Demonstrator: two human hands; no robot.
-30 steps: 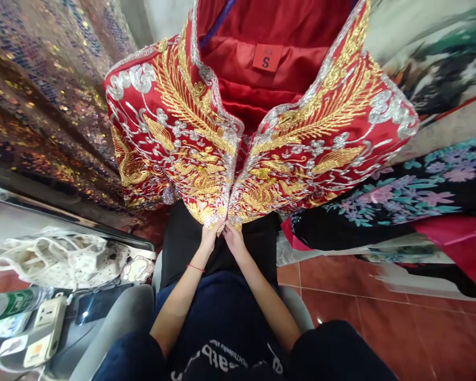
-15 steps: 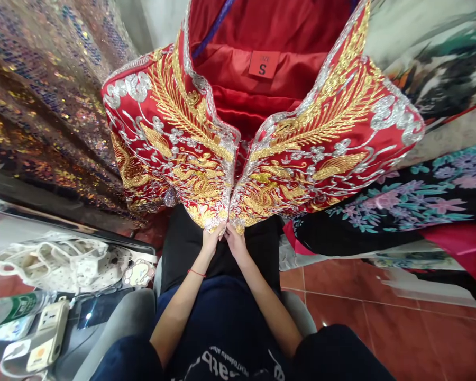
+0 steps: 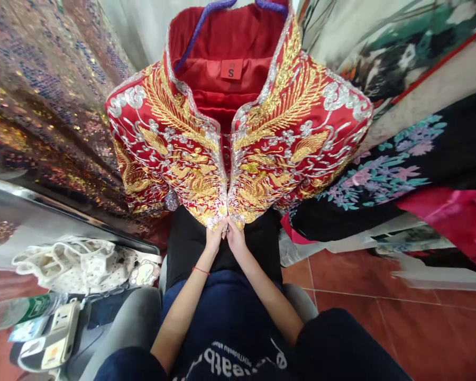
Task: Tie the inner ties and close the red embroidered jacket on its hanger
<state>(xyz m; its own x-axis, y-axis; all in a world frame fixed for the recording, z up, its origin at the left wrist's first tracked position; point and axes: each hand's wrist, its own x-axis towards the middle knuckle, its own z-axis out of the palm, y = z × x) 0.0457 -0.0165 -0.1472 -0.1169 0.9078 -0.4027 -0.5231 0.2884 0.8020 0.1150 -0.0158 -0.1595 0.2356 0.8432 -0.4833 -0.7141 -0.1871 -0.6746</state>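
In front of me hangs a red embroidered jacket (image 3: 262, 143) with gold and silver thread, a stand-up collar and a split front. A purple hanger (image 3: 192, 42) shows inside its neck, above a red size label (image 3: 231, 69) with an "S". My left hand (image 3: 215, 235) pinches the lower front edge of one side, and a thin red string circles that wrist. Right beside it, my right hand (image 3: 235, 236) pinches the matching edge of the other side. The two front edges meet between my fingers; the fingertips are partly hidden.
Sequinned fabric (image 3: 55, 106) hangs at the left. Black floral cloth (image 3: 384, 174) and pink cloth (image 3: 456, 217) hang at the right. Low on the left lie a white spotted bag (image 3: 79, 264), a plastic bottle (image 3: 27, 311) and a power strip (image 3: 59, 336). Red tiles (image 3: 353, 275) cover the floor.
The view has shifted, so the jacket's right shoulder and collar appear smaller and more of the purple hanger shows. Both hands keep their pinch on the front edges at nearly the same place.
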